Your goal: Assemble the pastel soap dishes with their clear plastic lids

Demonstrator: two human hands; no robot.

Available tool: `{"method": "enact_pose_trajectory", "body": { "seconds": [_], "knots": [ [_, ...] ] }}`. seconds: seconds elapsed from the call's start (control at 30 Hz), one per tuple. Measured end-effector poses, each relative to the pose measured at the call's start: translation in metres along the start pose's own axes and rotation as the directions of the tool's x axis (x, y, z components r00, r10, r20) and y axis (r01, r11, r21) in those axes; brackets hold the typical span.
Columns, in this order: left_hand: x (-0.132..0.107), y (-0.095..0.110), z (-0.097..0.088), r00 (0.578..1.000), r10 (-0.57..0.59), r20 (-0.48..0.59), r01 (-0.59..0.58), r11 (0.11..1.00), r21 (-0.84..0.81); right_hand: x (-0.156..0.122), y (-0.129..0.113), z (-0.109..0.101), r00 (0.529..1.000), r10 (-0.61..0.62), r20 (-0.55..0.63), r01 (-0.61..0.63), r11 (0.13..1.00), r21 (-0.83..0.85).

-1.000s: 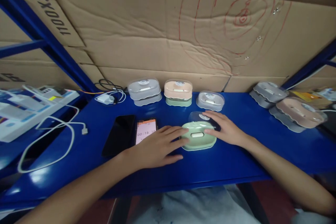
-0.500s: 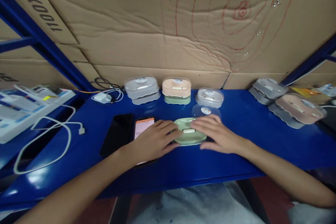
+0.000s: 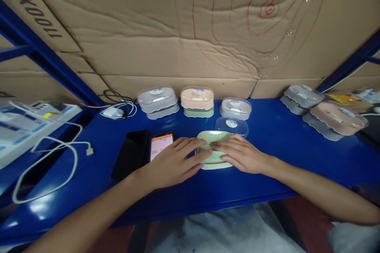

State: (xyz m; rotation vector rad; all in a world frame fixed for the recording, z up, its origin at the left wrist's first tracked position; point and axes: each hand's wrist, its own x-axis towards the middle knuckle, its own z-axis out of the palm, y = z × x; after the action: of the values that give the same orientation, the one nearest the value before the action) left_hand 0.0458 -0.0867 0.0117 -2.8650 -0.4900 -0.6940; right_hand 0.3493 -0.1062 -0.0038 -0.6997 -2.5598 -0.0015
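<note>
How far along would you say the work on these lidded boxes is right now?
Done: lidded boxes stand in a row along the back of the table. In hand: the left hand and right hand lie flat on the green box. Left: its clear lid lies off, just behind it.

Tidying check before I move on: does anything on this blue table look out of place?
Yes. One clear lid lies loose on the blue table, just behind the green box that the left hand and right hand cover. The boxes in the back row all have their lids on.
</note>
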Motion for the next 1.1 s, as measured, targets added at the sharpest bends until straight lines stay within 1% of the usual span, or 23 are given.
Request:
{"method": "enact_pose_trajectory", "body": {
  "seconds": [0.1,0.13,0.17,0.2,0.23,0.27,0.33,0.37,0.4,0.47,0.5,0.53,0.6,0.67,0.73,0.8,0.83,0.87,0.93,1.03,1.1],
  "knots": [
    [0.002,0.004,-0.004,1.000,0.011,-0.017,-0.011,1.000,0.014,-0.003,0.005,-0.009,0.994,-0.023,-0.108,0.013,0.996,-0.092],
    [0.002,0.005,-0.005,1.000,0.010,-0.018,-0.010,1.000,0.021,-0.004,0.008,-0.014,0.991,0.001,-0.135,-0.018,0.992,-0.128],
    [0.003,0.006,-0.005,1.000,0.011,-0.017,-0.010,1.000,0.028,-0.006,0.012,-0.019,0.985,0.054,-0.163,-0.081,0.983,-0.165],
    [0.003,0.006,-0.006,1.000,0.010,-0.009,-0.010,0.999,0.031,-0.008,0.019,-0.026,0.972,0.136,-0.194,-0.174,0.964,-0.199],
    [0.003,0.006,-0.005,1.000,0.011,0.006,-0.011,1.000,0.029,-0.011,0.027,-0.032,0.943,0.236,-0.233,-0.290,0.929,-0.230],
    [0.002,0.006,-0.005,1.000,0.014,0.024,-0.014,1.000,0.024,-0.015,0.037,-0.039,0.898,0.339,-0.281,-0.410,0.876,-0.255],
    [0.002,0.004,-0.003,0.998,0.017,0.067,-0.018,1.000,0.016,-0.027,0.063,-0.049,0.777,0.505,-0.375,-0.615,0.737,-0.281],
    [0.001,0.003,-0.002,0.996,0.016,0.086,-0.017,1.000,0.016,-0.033,0.078,-0.052,0.722,0.562,-0.404,-0.683,0.673,-0.283],
    [0.001,0.002,-0.001,0.995,0.017,0.101,-0.019,1.000,0.017,-0.040,0.092,-0.054,0.676,0.610,-0.413,-0.732,0.618,-0.286],
    [0.000,0.001,0.001,0.992,0.026,0.123,-0.029,0.999,0.017,-0.054,0.117,-0.053,0.611,0.688,-0.391,-0.792,0.537,-0.291],
    [0.000,0.000,0.001,0.991,0.031,0.132,-0.033,0.999,0.016,-0.059,0.126,-0.050,0.593,0.714,-0.373,-0.805,0.514,-0.295],
    [0.000,0.000,0.002,0.990,0.034,0.139,-0.036,0.999,0.016,-0.064,0.133,-0.047,0.585,0.731,-0.351,-0.810,0.505,-0.298],
    [0.000,0.000,0.001,0.987,0.028,0.159,-0.032,0.999,0.017,-0.068,0.139,-0.040,0.597,0.738,-0.315,-0.800,0.517,-0.305],
    [0.000,0.000,0.001,0.984,0.015,0.175,-0.019,1.000,0.018,-0.067,0.137,-0.033,0.630,0.720,-0.291,-0.773,0.551,-0.313],
    [0.000,0.000,0.001,0.983,0.007,0.186,-0.009,1.000,0.010,-0.062,0.131,-0.029,0.691,0.670,-0.270,-0.722,0.618,-0.313],
    [0.000,-0.001,0.002,0.981,0.003,0.195,-0.003,1.000,-0.002,-0.055,0.124,-0.025,0.770,0.597,-0.224,-0.637,0.712,-0.294],
    [-0.001,-0.001,0.002,0.979,0.002,0.203,-0.001,1.000,-0.007,-0.052,0.122,-0.023,0.802,0.562,-0.199,-0.597,0.753,-0.276],
    [-0.001,-0.002,0.003,0.977,-0.001,0.212,0.003,1.000,-0.008,-0.049,0.120,-0.022,0.824,0.536,-0.184,-0.567,0.783,-0.257],
    [-0.002,-0.002,0.004,0.974,-0.009,0.227,0.010,1.000,-0.004,-0.046,0.118,-0.021,0.834,0.519,-0.190,-0.551,0.800,-0.235],
    [-0.003,-0.003,0.005,0.971,-0.012,0.240,0.011,1.000,0.003,-0.045,0.119,-0.024,0.825,0.505,-0.252,-0.559,0.794,-0.239],
    [-0.003,-0.003,0.006,0.971,-0.003,0.241,0.003,1.000,0.001,-0.046,0.121,-0.026,0.808,0.497,-0.318,-0.576,0.781,-0.243]
  ]
}}
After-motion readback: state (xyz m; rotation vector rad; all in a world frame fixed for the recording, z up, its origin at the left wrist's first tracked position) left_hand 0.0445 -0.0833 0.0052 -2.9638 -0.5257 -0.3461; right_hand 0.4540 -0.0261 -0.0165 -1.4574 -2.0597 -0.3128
